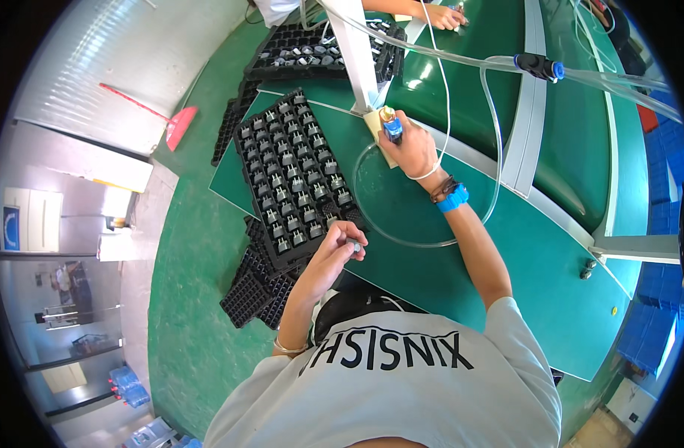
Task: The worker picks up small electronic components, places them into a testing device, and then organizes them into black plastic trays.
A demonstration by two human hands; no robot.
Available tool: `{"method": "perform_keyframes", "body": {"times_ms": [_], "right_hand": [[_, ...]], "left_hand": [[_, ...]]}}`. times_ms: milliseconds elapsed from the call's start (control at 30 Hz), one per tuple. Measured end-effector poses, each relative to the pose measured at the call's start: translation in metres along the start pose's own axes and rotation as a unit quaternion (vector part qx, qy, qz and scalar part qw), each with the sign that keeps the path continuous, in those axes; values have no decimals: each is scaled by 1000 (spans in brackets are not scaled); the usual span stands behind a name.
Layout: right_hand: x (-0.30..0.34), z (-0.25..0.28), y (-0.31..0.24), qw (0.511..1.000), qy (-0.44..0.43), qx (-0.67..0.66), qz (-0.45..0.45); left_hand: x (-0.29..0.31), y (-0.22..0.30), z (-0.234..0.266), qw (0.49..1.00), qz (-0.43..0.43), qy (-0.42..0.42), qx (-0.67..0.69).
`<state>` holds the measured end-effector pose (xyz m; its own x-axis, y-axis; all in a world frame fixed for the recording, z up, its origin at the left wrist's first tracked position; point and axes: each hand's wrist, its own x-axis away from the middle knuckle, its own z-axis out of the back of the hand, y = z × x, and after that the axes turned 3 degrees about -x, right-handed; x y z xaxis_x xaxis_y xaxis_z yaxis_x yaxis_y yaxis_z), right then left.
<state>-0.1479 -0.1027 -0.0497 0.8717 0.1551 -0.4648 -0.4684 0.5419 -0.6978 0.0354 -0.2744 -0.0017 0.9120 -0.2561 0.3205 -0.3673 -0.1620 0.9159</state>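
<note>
My left hand [333, 252] is closed by the near end of a black tray, its fingertips pinching a small grey piece [354, 245] whose kind I cannot make out. The black tray [283, 261] lies aslant at the table's left side, with rows of pale plug parts [289, 160] standing in its pockets, metal prongs up. Further off to the right, my right hand [416, 151] is wrapped round a small blue tool with a brass-coloured end [392, 127]. That grip is beside the foot of a white post [357, 63].
A clear hose [401, 243] loops across the green tabletop [431, 276]. More black trays [248, 299] are stacked low at the left. Another tray of parts [304, 56] sits beyond the post. A co-worker's hand [446, 17] works at the far side, beside a green belt [476, 89].
</note>
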Motion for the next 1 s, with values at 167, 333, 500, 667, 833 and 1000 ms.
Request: {"method": "perform_keyframes", "body": {"times_ms": [167,333,500,667,833,1000], "right_hand": [[1,1,-1,1000,1,15,-9],[3,-1,0,1000,-8,18,-23],[-1,0,2,999,20,8,27],[1,-1,-1,999,19,-40,12],[-2,-4,4,997,5,-76,10],[-6,-17,-21,982,-50,-170,-61]], "left_hand": [[7,2,-1,997,-50,-51,-34],[9,-6,0,997,-43,-66,7],[9,-7,-5,997,-4,-60,51],[2,-13,-1,998,-20,-52,40],[-4,-10,5,997,-34,-42,60],[-5,-7,9,987,-20,-29,157]]}}
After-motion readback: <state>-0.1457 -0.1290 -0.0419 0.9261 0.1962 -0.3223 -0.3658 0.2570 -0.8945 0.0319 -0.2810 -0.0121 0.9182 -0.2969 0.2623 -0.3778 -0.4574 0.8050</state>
